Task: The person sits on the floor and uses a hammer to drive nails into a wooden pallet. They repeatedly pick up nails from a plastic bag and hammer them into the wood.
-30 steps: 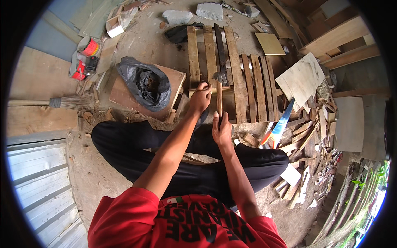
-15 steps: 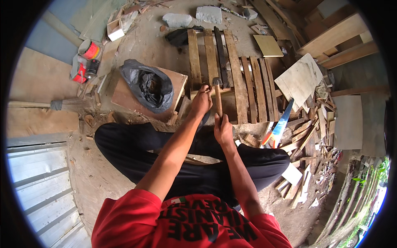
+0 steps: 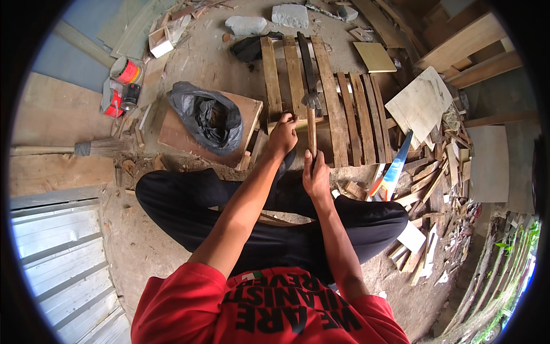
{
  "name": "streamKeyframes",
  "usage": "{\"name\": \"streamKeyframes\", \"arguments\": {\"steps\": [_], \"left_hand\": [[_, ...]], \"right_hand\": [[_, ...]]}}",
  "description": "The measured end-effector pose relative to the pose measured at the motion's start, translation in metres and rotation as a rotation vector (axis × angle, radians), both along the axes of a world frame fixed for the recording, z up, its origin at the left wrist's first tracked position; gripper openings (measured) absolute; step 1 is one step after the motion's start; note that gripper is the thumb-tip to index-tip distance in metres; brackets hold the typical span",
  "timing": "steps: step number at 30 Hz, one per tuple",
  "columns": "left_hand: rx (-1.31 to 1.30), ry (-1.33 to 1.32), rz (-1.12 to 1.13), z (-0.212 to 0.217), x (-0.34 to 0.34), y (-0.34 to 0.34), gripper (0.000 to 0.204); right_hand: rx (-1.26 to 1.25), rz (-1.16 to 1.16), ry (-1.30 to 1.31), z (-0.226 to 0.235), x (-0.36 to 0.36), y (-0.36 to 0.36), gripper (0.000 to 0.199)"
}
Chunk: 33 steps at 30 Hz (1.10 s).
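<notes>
My right hand point(image 3: 317, 174) is wrapped round the wooden handle of a hammer point(image 3: 311, 133), whose dark metal head points away from me above the slats. Just left of it, my left hand point(image 3: 283, 136) is closed in a pinch at the near end of a wooden slatted frame point(image 3: 328, 103). Whatever those fingers hold is too small to make out. The hammer head is apart from the left hand. A dark slat point(image 3: 308, 63) lies among the paler ones of the frame, in front of my crossed legs.
To the left, a black plastic bag point(image 3: 197, 129) rests on a brown board point(image 3: 173, 127). A handsaw point(image 3: 394, 169) leans at the right beside a heap of wood scraps point(image 3: 427, 186). Paint cans point(image 3: 126, 71) and a broom point(image 3: 106, 148) are further left; concrete blocks point(image 3: 289, 16) lie at the back.
The hammer head has shifted right and slightly away from my left hand, with my right hand moving along. My left hand stays pinched at the frame. The whole view has shifted a little.
</notes>
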State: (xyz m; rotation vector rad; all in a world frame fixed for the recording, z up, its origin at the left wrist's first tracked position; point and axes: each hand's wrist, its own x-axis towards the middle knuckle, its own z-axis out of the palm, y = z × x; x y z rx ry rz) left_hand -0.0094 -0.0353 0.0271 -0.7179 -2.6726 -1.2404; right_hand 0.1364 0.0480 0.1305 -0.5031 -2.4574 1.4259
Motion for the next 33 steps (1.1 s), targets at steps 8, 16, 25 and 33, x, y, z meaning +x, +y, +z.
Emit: {"name": "streamKeyframes", "arguments": {"steps": [8, 16, 25, 33], "left_hand": [[-0.044, -0.008, -0.003, 0.009, 0.003, 0.002, 0.040], [-0.014, 0.020, -0.021, 0.004, -0.001, 0.001, 0.047], [-0.004, 0.031, -0.053, -0.004, -0.003, -0.002, 0.049], [0.041, 0.011, -0.030, 0.002, -0.002, 0.002, 0.044]], "right_hand": [[0.112, 0.024, -0.042, -0.024, 0.006, 0.006, 0.028], [0.054, 0.009, -0.149, -0.013, 0.002, 0.001, 0.031], [-0.006, -0.025, -0.099, -0.010, 0.003, -0.007, 0.035], [-0.013, -0.054, -0.087, -0.010, 0.003, -0.002, 0.040]]}}
